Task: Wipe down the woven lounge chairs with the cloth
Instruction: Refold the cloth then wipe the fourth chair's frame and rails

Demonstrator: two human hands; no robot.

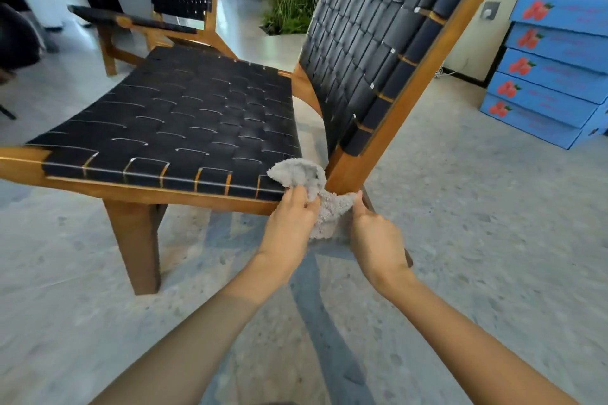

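Holds cloth [317,197] at rear corner of chair [171,122], against seat edge [250,189] and back post [350,169]. Pinches 1 end with left hand [289,223], other end with right hand [375,237], probably to draw it round that corner.

Only my arms in shot, really. My left hand [289,223] and right hand [375,237] are both bare, same for the left forearm [197,322] and right forearm [460,322] down to the frame edge. A shadow line crosses each forearm about midway.
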